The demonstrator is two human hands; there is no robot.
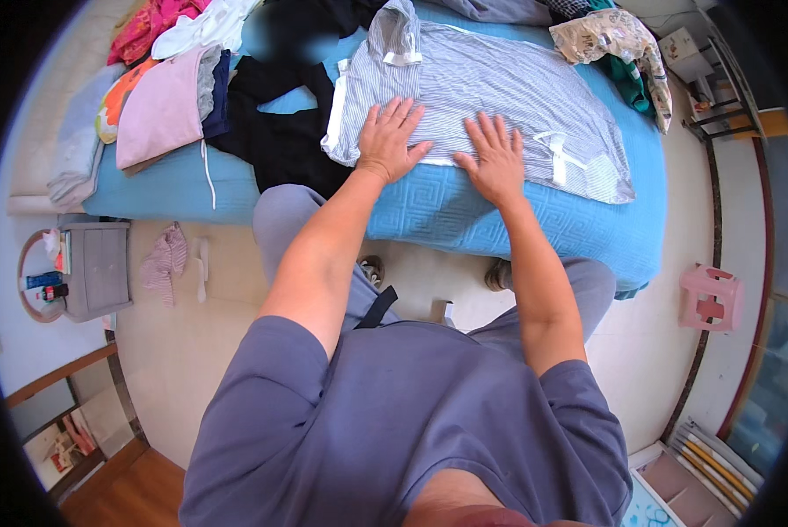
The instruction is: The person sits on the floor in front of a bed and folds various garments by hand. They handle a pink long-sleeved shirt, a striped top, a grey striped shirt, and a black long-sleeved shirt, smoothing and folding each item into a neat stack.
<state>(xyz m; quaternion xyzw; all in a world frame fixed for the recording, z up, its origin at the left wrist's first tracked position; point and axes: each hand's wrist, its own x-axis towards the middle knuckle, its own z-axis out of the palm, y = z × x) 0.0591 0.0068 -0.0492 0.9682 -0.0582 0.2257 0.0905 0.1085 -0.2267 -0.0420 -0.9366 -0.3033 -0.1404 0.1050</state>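
A striped grey-and-white garment [486, 85] lies spread on a bed with a blue quilted cover [427, 204]. My left hand [388, 140] rests flat on its near left part, fingers spread, below a sleeve [397, 36] with a white cuff. Flat on the near edge, further right, is my right hand [496, 157], its fingers apart as well. Neither hand grips anything. White ties [557, 157] lie on the cloth right of my right hand. The garment's surface shows shallow wrinkles.
Black clothing [282, 145] lies left of the garment, beside a folded pink garment [163, 118] on a pile. A cream printed garment [614, 39] sits at the far right. On the floor stand a pink plastic stool [711, 300] and a grey drawer cabinet [97, 267].
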